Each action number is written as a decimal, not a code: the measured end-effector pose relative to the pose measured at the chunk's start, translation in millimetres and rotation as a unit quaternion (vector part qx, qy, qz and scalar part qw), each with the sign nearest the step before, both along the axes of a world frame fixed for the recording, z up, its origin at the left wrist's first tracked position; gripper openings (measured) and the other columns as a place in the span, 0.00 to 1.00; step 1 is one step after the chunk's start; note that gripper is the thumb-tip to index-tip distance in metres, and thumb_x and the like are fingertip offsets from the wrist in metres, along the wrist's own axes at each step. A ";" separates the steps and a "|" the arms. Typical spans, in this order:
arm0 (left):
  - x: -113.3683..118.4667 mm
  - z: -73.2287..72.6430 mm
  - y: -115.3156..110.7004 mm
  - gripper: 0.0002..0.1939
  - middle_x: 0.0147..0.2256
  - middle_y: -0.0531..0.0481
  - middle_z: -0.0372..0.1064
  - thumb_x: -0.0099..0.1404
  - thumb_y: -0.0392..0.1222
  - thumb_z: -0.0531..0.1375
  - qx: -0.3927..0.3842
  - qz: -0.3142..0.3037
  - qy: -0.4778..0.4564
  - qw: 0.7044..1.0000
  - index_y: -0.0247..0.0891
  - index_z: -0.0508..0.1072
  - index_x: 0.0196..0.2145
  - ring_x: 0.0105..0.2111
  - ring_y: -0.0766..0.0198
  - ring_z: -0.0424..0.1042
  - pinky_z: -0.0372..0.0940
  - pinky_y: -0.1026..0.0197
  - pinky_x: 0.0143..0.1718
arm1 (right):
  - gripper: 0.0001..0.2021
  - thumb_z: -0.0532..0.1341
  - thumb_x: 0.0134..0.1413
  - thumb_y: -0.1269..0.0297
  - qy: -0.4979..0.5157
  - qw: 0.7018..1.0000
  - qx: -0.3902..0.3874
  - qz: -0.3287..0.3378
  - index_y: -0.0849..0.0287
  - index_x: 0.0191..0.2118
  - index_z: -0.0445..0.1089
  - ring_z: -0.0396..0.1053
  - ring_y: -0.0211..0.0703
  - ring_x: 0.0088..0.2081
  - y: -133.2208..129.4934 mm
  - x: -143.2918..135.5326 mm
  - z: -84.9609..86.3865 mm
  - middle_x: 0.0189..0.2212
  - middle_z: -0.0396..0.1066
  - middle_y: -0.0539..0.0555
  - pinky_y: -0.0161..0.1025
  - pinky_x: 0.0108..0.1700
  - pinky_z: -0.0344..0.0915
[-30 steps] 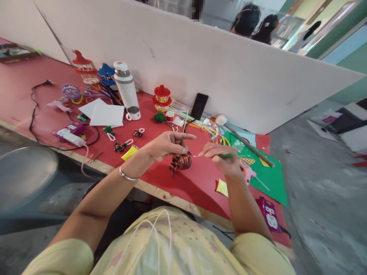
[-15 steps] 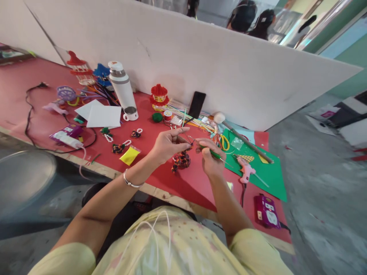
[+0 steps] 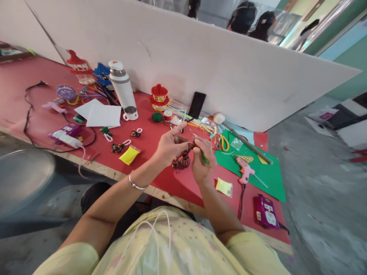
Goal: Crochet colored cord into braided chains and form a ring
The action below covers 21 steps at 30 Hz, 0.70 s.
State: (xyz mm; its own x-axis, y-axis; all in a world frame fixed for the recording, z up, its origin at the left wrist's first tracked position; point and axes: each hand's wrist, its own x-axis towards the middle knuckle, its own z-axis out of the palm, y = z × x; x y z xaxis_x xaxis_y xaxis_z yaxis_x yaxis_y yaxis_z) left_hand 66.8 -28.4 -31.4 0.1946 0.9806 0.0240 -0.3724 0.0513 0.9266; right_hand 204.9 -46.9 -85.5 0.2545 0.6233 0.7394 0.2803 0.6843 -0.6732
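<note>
My right hand (image 3: 202, 162) is closed around a crochet hook (image 3: 205, 158) with a green handle; its thin metal tip points up and left. Thumb and index finger of my left hand (image 3: 169, 147) pinch dark multicoloured yarn right beside the hook, though the small piece between the fingertips is mostly hidden. Just below both hands, a bundle of dark yarn flecked with orange and red (image 3: 181, 161) rests on the red tabletop (image 3: 160, 177). To the left lie small yarn pieces with white bead loops, one of them multicoloured (image 3: 117, 148).
A yellow packet (image 3: 130, 155) and a pale packet (image 3: 224, 187) flank my forearms. Rightward are a pink glue gun (image 3: 244, 170), a green sheet (image 3: 269, 181) and a purple power box (image 3: 266, 212). Behind stand a white flask (image 3: 124, 89), a phone (image 3: 197, 105) and yellow-handled scissors (image 3: 224, 143).
My right hand has moved left, closer to my left hand, and turned the hook more upright. The pale packet near my right forearm is now uncovered.
</note>
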 end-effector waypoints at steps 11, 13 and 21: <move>-36.1 21.8 11.1 0.44 0.27 0.48 0.79 0.48 0.29 0.73 -0.059 -0.156 0.096 0.981 0.29 0.72 0.64 0.21 0.71 0.68 0.54 0.69 0.21 | 0.12 0.72 0.56 0.49 0.047 0.858 -0.229 0.458 0.52 0.35 0.83 0.82 0.51 0.42 48.9 65.9 29.7 0.34 0.84 0.56 0.50 0.45 0.78; -36.1 23.2 12.3 0.44 0.26 0.49 0.79 0.49 0.28 0.73 -0.050 -0.145 0.112 0.982 0.29 0.71 0.65 0.22 0.70 0.71 0.57 0.69 0.22 | 0.11 0.71 0.57 0.51 0.011 0.848 -0.245 0.469 0.53 0.36 0.83 0.82 0.52 0.41 52.6 76.0 42.7 0.35 0.84 0.57 0.49 0.44 0.79; -30.7 21.9 15.2 0.43 0.27 0.49 0.80 0.51 0.27 0.71 -0.022 -0.115 0.140 0.983 0.29 0.70 0.65 0.25 0.67 0.76 0.65 0.67 0.27 | 0.12 0.70 0.59 0.51 -0.056 0.871 -0.251 0.417 0.54 0.38 0.84 0.83 0.50 0.42 44.9 80.5 56.6 0.38 0.85 0.57 0.47 0.46 0.80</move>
State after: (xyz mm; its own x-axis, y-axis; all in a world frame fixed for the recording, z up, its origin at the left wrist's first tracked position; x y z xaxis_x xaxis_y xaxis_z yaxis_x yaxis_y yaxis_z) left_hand 36.1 -13.3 -9.5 0.4037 0.9092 -0.1022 -0.0781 0.1456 0.9863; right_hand 285.4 -2.0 -28.8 -0.4987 0.8093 0.3104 -0.0908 0.3073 -0.9473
